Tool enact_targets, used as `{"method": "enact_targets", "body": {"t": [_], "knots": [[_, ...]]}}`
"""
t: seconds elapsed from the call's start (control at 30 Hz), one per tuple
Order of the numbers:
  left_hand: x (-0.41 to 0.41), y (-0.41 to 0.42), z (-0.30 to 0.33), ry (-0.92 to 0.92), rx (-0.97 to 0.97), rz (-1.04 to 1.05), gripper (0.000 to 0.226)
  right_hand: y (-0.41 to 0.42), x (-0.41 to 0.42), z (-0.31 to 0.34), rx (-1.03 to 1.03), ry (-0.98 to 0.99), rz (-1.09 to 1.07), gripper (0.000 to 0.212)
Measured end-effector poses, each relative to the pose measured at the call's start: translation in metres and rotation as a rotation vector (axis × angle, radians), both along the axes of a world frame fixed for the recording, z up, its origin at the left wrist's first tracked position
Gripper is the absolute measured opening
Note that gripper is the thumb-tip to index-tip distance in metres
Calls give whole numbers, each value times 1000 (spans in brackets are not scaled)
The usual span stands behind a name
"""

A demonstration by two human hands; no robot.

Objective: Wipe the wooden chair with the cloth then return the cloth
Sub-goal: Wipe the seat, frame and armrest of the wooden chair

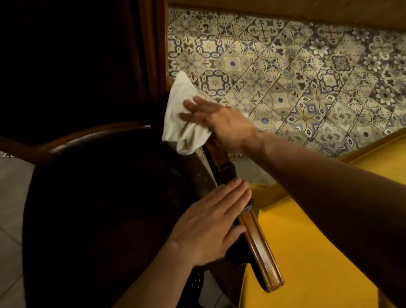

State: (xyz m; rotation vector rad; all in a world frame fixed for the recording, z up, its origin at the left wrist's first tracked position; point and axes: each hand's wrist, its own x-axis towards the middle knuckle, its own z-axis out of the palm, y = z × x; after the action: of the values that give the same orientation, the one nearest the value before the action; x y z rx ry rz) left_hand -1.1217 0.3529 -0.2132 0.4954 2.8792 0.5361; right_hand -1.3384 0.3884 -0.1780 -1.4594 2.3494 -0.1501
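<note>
Floor tiles (289,80) with a busy blue and cream pattern fill the far ground, and nearer you a yellow cushioned seat (320,241) sits just beside the wooden chair (260,248), crowding its right side. That chair is the biggest thing you are working on: dark round seat, curved back rail, and a polished arm running away from you. It looks stiff and probably heavy, so your left hand (210,229) lies flat on the arm, fingers pressed together and not gripping, which seems enough to steady it. Your right hand (218,124) presses the white cloth (182,118) onto the far end of the arm, fingers slightly spread over it. This cloth is soft, light and limp; one corner sticks up loose, so bunch it under your palm or it may slip. Varnished wood likely slides easily. Where the cloth goes back is not in view.
</note>
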Motion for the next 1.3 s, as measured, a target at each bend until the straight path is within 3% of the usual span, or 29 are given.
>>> {"method": "enact_targets", "body": {"t": [0.3, 0.67, 0.93, 1.07, 1.23, 1.3], "knots": [[4, 1, -2, -25, 14, -27, 65, 20, 20, -5, -13, 4, -11, 73], [4, 5, 8, -52, 45, 17, 69, 42, 42, 7, 2, -27, -58, 85], [4, 11, 26, -111, 24, 28, 70, 51, 55, 25, 131, -50, -20, 67], [16, 5, 43, -109, 106, 11, 54, 51, 65, 42, 209, -10, -65, 54], [25, -21, 74, 61, 193, 240, 21, 56, 82, 59, 259, -117, -169, 38], [22, -33, 86, 167, 158, 347, 30, 61, 88, 68, 292, -142, -184, 34]]}}
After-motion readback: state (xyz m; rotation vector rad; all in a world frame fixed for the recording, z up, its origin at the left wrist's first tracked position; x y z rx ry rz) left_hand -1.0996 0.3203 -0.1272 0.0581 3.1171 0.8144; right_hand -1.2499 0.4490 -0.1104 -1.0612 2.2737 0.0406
